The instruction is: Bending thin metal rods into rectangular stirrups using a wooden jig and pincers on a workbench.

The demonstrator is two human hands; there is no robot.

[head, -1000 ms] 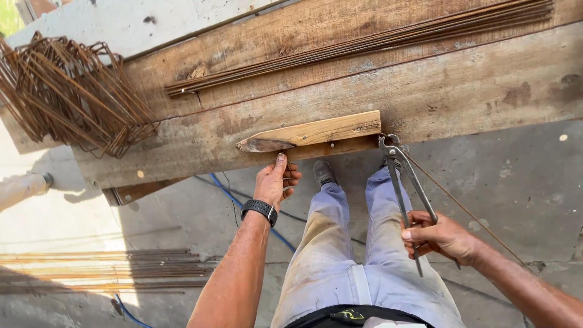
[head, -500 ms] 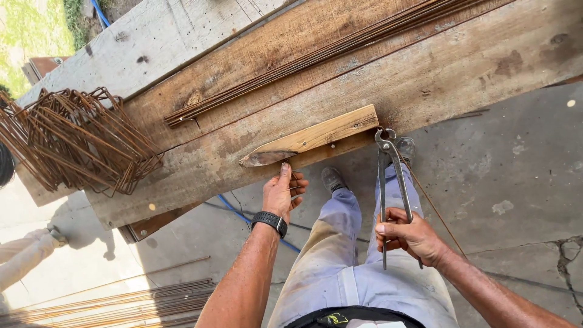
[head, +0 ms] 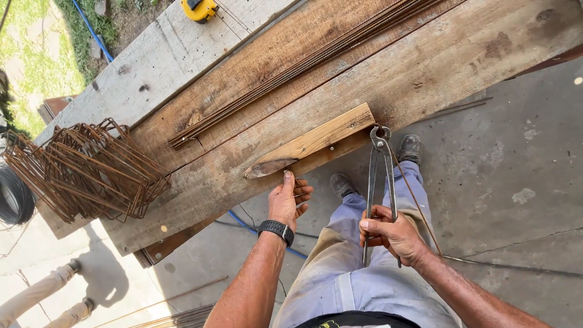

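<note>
While the right hand [head: 395, 234] is closed round both handles of the pincers [head: 379, 182], their head sits at the near edge of the surface [head: 425, 73], just beside the right end of the block [head: 316, 141].

The left hand [head: 288, 200] is loosely curled, thumb raised to the surface's near edge below the block's pointed left end, a thin wire [head: 297, 195] across its fingers; whether that grip is clamped on the wire I cannot tell. Beyond the block, long rods [head: 291, 70] lie along the planks. Far left of the block, bent stirrups [head: 85, 170] overhang the edge. Right of the block, bare plank runs on, with open concrete floor [head: 516, 194] below.
</note>
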